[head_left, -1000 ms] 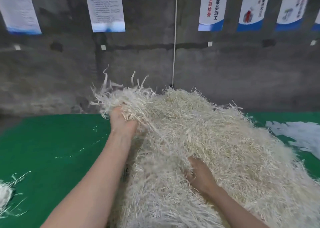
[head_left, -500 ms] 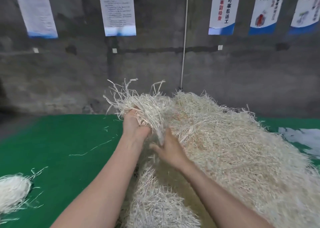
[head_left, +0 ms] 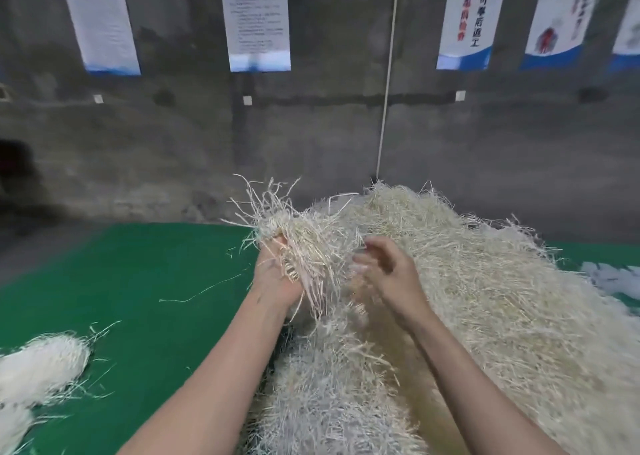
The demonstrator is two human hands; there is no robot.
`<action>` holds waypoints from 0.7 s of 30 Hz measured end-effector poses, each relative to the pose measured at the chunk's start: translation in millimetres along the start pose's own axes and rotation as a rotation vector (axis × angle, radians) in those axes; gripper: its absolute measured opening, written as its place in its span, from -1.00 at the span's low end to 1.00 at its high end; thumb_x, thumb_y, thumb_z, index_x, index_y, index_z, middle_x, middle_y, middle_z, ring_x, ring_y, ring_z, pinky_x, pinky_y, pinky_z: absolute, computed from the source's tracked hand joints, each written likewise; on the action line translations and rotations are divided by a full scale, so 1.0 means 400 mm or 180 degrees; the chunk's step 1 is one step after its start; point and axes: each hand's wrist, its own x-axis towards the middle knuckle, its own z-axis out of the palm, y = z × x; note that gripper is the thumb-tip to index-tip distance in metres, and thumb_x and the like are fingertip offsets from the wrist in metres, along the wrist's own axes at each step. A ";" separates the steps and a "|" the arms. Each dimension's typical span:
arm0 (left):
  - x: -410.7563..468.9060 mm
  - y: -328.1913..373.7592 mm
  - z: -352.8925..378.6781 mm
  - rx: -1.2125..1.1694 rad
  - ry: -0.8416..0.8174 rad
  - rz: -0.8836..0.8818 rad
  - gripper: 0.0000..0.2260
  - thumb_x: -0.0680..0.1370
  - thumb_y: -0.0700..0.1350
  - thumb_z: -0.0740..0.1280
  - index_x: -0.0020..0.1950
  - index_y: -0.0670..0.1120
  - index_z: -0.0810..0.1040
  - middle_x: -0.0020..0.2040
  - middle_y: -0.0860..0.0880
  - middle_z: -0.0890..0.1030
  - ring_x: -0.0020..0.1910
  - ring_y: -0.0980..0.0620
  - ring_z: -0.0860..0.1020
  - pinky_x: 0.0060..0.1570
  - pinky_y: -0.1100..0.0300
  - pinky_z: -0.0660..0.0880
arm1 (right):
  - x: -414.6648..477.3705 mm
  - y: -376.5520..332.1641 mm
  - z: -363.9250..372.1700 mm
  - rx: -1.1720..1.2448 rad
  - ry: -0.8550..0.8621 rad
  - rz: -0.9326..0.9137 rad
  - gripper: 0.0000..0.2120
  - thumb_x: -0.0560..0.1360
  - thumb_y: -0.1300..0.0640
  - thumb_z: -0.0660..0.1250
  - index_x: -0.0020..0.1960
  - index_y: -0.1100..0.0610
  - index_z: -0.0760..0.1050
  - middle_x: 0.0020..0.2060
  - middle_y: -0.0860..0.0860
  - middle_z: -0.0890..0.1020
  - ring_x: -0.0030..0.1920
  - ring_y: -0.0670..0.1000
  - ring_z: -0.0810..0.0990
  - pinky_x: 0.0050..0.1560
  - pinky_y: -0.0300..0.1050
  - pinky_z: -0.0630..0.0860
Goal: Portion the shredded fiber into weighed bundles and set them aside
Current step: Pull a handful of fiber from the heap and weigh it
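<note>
Pulling a portion off the pile of shredded fiber (head_left: 485,299), heaped along the right side of the green mat (head_left: 138,274) and reaching its near edge. Gripping a handful (head_left: 294,236) at the pile's left flank with the left hand (head_left: 277,278), with fingers clamped round the strands and loose ends sticking up past the knuckles. Hovering the right hand (head_left: 391,274) just beside that handful, with fingers bent and apart; too blurred for telling whether pinching any strands. Judging the step as separating, not yet weighing, seeing no scale anywhere. Likely needing next a clean tug away from the pile, stripping off trailing strands tangled into the heap, then carrying to a scale. Noting a white bundle (head_left: 41,368) lying at the mat's near left corner, well apart, and a stray strand (head_left: 201,292) lying between.
</note>
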 end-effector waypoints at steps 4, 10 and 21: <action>-0.016 -0.075 0.015 0.1567 -0.0427 0.1335 -0.91 0.49 -0.29 0.23 -0.12 -0.21 0.53 -0.17 -0.13 0.61 -0.18 -0.01 0.60 -0.15 0.12 0.56 | -0.012 -0.091 0.052 0.0453 -0.0260 -0.0080 -0.37 0.32 -0.33 0.36 0.31 -0.48 0.17 0.37 -0.28 0.25 0.34 -0.24 0.25 0.27 -0.04 0.35; -0.059 -0.109 -0.032 0.3614 -0.1025 0.1936 -0.36 0.47 -0.27 0.40 0.46 0.01 0.18 0.39 0.06 0.30 0.25 0.20 0.41 0.23 0.31 0.39 | -0.011 -0.055 0.082 0.0449 0.0617 0.1019 -0.11 0.39 -0.17 0.42 0.50 0.16 0.06 0.38 0.09 0.33 0.32 0.12 0.39 0.00 -0.17 0.39; -0.171 -0.066 -0.169 0.2747 0.0347 0.3654 -0.56 0.46 -0.17 0.39 0.33 0.07 0.46 0.35 0.10 0.45 0.32 0.20 0.39 0.31 0.28 0.31 | 0.063 -0.171 0.094 0.0465 0.1882 0.0490 -0.32 0.51 -0.07 0.34 0.43 0.32 0.21 0.29 0.13 0.45 0.22 0.05 0.48 0.18 -0.23 0.43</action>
